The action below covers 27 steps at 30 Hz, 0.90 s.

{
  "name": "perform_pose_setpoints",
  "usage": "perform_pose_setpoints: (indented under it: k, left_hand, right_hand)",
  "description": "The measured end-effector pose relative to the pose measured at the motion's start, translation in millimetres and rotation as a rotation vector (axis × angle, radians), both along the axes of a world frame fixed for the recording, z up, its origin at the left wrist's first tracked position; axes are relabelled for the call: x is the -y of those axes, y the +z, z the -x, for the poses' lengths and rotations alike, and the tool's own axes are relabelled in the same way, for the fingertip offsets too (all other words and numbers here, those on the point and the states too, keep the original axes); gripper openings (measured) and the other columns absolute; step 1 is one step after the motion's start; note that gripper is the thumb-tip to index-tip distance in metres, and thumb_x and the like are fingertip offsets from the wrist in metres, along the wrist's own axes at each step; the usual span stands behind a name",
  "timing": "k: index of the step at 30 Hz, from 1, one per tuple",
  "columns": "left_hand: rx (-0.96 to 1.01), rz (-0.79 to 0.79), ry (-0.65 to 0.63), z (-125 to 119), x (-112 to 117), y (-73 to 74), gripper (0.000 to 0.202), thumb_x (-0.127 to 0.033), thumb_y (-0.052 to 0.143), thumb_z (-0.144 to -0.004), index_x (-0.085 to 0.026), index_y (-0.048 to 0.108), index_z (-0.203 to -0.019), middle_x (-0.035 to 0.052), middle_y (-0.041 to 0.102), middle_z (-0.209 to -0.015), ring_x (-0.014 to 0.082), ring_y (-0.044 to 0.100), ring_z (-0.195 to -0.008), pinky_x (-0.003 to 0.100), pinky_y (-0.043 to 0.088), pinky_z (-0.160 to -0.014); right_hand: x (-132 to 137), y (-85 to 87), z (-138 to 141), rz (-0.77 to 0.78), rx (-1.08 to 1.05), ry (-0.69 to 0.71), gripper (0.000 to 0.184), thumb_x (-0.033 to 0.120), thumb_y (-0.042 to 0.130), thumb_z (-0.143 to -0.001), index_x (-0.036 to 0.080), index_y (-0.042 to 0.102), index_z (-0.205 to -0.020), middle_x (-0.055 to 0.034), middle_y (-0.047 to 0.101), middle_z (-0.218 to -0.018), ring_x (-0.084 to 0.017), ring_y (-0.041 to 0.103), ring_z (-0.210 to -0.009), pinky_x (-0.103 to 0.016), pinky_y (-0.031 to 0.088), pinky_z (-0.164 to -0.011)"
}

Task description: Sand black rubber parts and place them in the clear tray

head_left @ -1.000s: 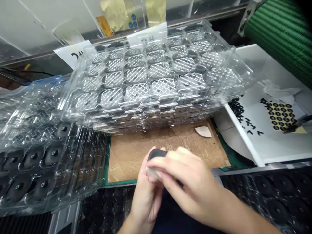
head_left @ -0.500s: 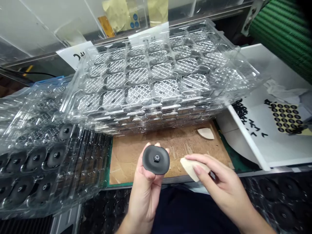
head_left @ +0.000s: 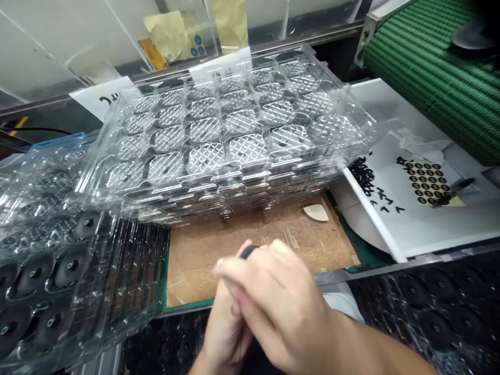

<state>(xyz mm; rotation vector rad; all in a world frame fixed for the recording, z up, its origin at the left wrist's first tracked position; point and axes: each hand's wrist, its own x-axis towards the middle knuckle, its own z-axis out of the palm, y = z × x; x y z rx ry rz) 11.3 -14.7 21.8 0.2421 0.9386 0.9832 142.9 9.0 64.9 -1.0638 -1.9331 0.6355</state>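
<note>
Worn on the person's head, the one camera looks forward and down — the left hand [head_left: 225, 325] and right hand [head_left: 279, 299] near it at lower centre, clear trays [head_left: 207, 156] farther off, a green belt [head_left: 425, 78] cut by the upper right edge

I log stack of clear moulded trays [head_left: 250, 169] at centre, pocket floors cross-hatched; brown cardboard sheet [head_left: 191, 265] shows below near edge. White paper sign [head_left: 97, 100] near stack's rear left corner. At right, I record white bin [head_left: 445, 234] containing loose small black pieces [head_left: 361, 174], crumpled white material [head_left: 416, 143] and sheet of round black stickers [head_left: 424, 181], dark slender object across its corner. Green textured belt [head_left: 433, 62] at upper right. At rear: yellow paper [head_left: 167, 34], orange strip [head_left: 152, 53], three blue dots [head_left: 198, 40].
</note>
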Motion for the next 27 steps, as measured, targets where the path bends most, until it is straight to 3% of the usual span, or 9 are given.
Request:
perform_pose_setpoints:
  k: [5, 8, 11, 14, 17, 20, 23, 25, 27]
  left_hand:
    - [0.153, 0.029, -0.044, -1, -8, 5.4, 0.047, -0.023, 0.084, -0.054, -0.03, 0.071, -0.099, -0.0009, 0.074, -0.1, 0.0151, 0.069, -0.084, 0.02, 0.052, -0.081]
    - [0.211, 0.018, -0.05, 0, -10, 0.7, 0.047, -0.023, 0.081, -0.059, -0.025, 0.069, -0.104, 0.0038, 0.074, -0.102, 0.0149, 0.068, -0.089, 0.018, 0.052, -0.08]
    - [0.244, 0.011, -0.067, 4, -8, 0.2, 0.048, -0.028, 0.079, -0.062, -0.024, 0.067, -0.109, 0.006, 0.073, -0.106, 0.0185, 0.069, -0.09, 0.023, 0.054, -0.08]
    - [0.296, 0.007, -0.09, 11, -6, 5.0, 0.052, -0.037, 0.079, -0.058, -0.027, 0.067, -0.108, 0.0049, 0.07, -0.113, 0.0231, 0.07, -0.09, 0.027, 0.056, -0.078]
    - [0.351, 0.014, -0.112, 16, -5, 6.6, 0.056, -0.04, 0.08, -0.055, -0.026, 0.067, -0.108, 0.0067, 0.067, -0.12, 0.0255, 0.068, -0.096, 0.028, 0.055, -0.08]
    - [0.399, 0.011, -0.114, 16, -5, 1.8, 0.054, -0.039, 0.078, -0.058, -0.026, 0.066, -0.109, 0.0059, 0.068, -0.117, 0.026, 0.067, -0.099, 0.03, 0.055, -0.082]
    - [0.416, 0.015, -0.131, 12, -4, -2.4, 0.052, -0.038, 0.077, -0.059, -0.026, 0.066, -0.109, 0.0038, 0.071, -0.112, 0.0249, 0.067, -0.098, 0.029, 0.055, -0.082]
    - [0.407, 0.018, -0.152, 9, -4, -2.7, 0.052, -0.038, 0.078, -0.059, -0.025, 0.066, -0.108, 0.0037, 0.071, -0.11, 0.0242, 0.068, -0.097, 0.028, 0.055, -0.081]
    - [0.384, 0.01, -0.17, 5, -4, -1.9, 0.052, -0.039, 0.078, -0.059, -0.024, 0.067, -0.107, 0.0043, 0.071, -0.109, 0.0243, 0.068, -0.095, 0.027, 0.054, -0.082]
  right_hand:
    - [19, 4.4, -27, 0.164, 0.128, 0.074, 0.024, 0.008, 0.042, -0.089, 0.018, 0.06, -0.102, -0.0015, 0.067, -0.082, -0.014, 0.057, -0.069, -0.03, 0.041, -0.069]
    - [16, 1.6, -38, 0.14, 0.194, 0.0, 0.023, 0.007, 0.044, -0.087, 0.016, 0.06, -0.102, -0.0008, 0.063, -0.072, -0.014, 0.052, -0.059, -0.03, 0.038, -0.061]
    - [5, -7.7, -38, 0.103, 0.176, -0.025, 0.023, 0.009, 0.045, -0.088, 0.017, 0.06, -0.104, -0.0003, 0.062, -0.07, -0.014, 0.052, -0.06, -0.03, 0.037, -0.061]
    - [0, -27.0, -38, 0.19, -0.013, -0.073, 0.021, 0.015, 0.047, -0.091, 0.021, 0.06, -0.106, -0.0009, 0.067, -0.085, -0.014, 0.059, -0.075, -0.028, 0.042, -0.07]
    - [9, -57.5, -38, 0.444, -0.172, -0.235, 0.019, 0.029, 0.048, -0.091, 0.024, 0.062, -0.102, -0.0016, 0.068, -0.099, -0.016, 0.062, -0.088, -0.025, 0.047, -0.073]
    - [23, -92.8, -40, 0.633, -0.179, -0.336, 0.025, 0.037, 0.047, -0.089, 0.022, 0.06, -0.105, -0.0037, 0.067, -0.103, -0.018, 0.064, -0.084, -0.026, 0.05, -0.07]
    - [28, -115.1, -46, 0.679, -0.15, -0.346, 0.028, 0.038, 0.049, -0.086, 0.019, 0.061, -0.102, -0.0057, 0.068, -0.097, -0.019, 0.065, -0.074, -0.028, 0.051, -0.063]
    - [25, -111.6, -51, 0.669, -0.147, -0.358, 0.026, 0.038, 0.049, -0.086, 0.019, 0.061, -0.099, -0.0058, 0.068, -0.095, -0.019, 0.064, -0.074, -0.028, 0.051, -0.062]
    - [23, -90.3, -55, 0.621, -0.157, -0.395, 0.022, 0.035, 0.049, -0.087, 0.021, 0.06, -0.101, -0.0044, 0.067, -0.099, -0.019, 0.064, -0.079, -0.027, 0.05, -0.064]
